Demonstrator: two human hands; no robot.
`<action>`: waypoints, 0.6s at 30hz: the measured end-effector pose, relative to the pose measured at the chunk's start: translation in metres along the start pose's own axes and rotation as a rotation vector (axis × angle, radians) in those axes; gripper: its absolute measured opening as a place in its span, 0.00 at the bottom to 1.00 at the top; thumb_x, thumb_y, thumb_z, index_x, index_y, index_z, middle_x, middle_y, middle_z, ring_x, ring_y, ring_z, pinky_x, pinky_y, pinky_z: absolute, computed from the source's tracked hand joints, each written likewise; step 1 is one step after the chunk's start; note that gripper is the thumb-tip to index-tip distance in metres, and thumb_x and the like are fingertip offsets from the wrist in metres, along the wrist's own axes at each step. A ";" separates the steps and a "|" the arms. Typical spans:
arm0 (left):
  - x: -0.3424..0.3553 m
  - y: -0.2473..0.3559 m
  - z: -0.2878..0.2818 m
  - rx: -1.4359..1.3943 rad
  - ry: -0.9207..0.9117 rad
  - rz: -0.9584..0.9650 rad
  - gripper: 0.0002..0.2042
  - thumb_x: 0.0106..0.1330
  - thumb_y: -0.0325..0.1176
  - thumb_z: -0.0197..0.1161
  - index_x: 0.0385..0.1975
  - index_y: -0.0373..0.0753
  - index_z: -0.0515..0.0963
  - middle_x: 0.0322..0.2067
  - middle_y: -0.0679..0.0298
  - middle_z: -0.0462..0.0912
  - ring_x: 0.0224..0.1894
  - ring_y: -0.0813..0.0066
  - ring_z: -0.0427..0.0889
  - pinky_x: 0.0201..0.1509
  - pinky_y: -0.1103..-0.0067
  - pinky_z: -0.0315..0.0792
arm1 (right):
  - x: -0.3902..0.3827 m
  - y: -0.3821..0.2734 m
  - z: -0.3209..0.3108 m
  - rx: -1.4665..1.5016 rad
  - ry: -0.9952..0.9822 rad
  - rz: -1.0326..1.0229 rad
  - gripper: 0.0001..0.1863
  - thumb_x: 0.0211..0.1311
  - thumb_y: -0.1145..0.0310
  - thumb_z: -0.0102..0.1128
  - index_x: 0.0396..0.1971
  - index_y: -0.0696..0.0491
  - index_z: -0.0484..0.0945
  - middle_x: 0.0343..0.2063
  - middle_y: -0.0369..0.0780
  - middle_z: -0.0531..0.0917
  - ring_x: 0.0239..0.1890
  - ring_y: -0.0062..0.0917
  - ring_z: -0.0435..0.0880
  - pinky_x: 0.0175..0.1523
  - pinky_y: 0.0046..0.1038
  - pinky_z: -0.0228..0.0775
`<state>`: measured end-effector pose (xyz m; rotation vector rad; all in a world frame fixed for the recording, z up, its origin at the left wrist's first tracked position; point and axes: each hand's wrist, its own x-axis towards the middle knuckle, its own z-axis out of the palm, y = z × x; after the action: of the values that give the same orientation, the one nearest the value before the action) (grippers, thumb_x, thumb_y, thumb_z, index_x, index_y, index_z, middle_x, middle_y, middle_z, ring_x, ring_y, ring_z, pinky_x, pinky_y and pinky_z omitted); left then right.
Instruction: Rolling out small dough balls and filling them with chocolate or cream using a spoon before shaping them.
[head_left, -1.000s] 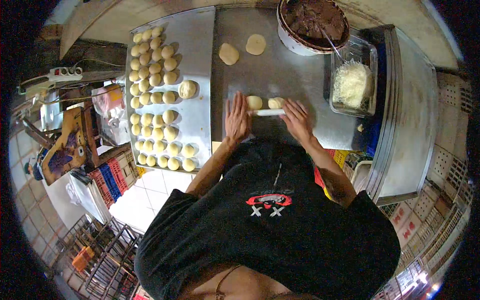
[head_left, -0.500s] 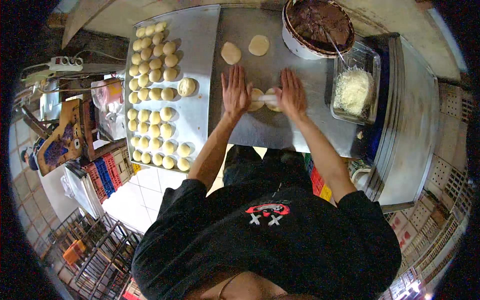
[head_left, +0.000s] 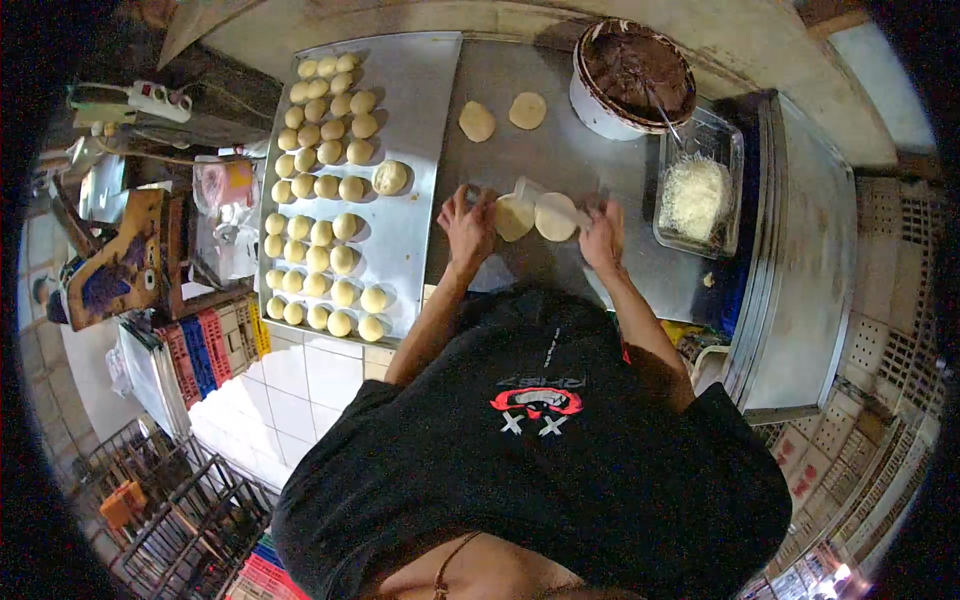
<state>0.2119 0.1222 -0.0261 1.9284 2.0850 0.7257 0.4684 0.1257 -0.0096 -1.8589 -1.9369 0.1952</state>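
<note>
My left hand (head_left: 468,232) is beside the left edge of a flattened dough disc (head_left: 514,220), its fingers bent and apart. My right hand (head_left: 602,240) is closed at the right end of a pale rolling pin (head_left: 552,202), smeared by motion. The pin lies tilted across the far part of the two discs, its left end apart from my left hand. The second disc (head_left: 556,222) lies just right of the first, on the metal worktop (head_left: 640,270). Farther back rest two more flat dough pieces, an oval one (head_left: 477,121) and a round one (head_left: 527,110).
Left, a metal tray (head_left: 415,90) bears rows of dough balls (head_left: 318,259) and one larger ball (head_left: 390,177). At the back right stands a white bucket (head_left: 596,112) of brown filling with a utensil. Beside it, a clear container (head_left: 740,190) holds grated white shreds (head_left: 697,195).
My flat, outstretched hands have drawn nearer me, with fingers now bent. The rolling pin has tilted, its left end farther away. The whole view has shifted slightly.
</note>
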 end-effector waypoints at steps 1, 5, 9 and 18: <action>0.007 0.004 0.002 0.023 -0.102 0.136 0.17 0.64 0.39 0.57 0.52 0.45 0.77 0.57 0.59 0.70 0.58 0.57 0.65 0.60 0.56 0.56 | 0.014 -0.003 0.005 -0.093 0.063 -0.159 0.14 0.49 0.70 0.64 0.37 0.56 0.79 0.37 0.48 0.76 0.43 0.45 0.74 0.47 0.41 0.66; 0.024 0.016 -0.010 -0.286 -0.362 0.263 0.13 0.55 0.35 0.65 0.40 0.39 0.82 0.45 0.57 0.80 0.47 0.58 0.76 0.51 0.59 0.68 | 0.031 -0.033 0.012 0.177 -0.457 0.181 0.13 0.51 0.62 0.69 0.28 0.58 0.82 0.26 0.48 0.82 0.30 0.42 0.81 0.37 0.41 0.70; 0.057 0.005 -0.033 -0.649 -0.494 0.042 0.12 0.53 0.32 0.67 0.36 0.33 0.82 0.32 0.52 0.84 0.35 0.53 0.84 0.40 0.66 0.77 | 0.065 -0.054 -0.011 0.285 -0.535 0.181 0.12 0.51 0.65 0.70 0.29 0.57 0.81 0.23 0.48 0.81 0.28 0.41 0.82 0.33 0.41 0.70; 0.220 -0.027 0.000 -0.128 -0.011 0.518 0.19 0.54 0.31 0.66 0.47 0.40 0.78 0.50 0.52 0.78 0.56 0.59 0.73 0.65 0.64 0.62 | 0.227 -0.086 0.022 0.334 -0.143 -0.041 0.13 0.56 0.69 0.64 0.40 0.56 0.82 0.29 0.51 0.83 0.32 0.40 0.84 0.37 0.37 0.72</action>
<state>0.1616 0.3365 -0.0005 2.4090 1.4885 0.9117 0.3821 0.3442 0.0542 -1.6219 -1.8948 0.6142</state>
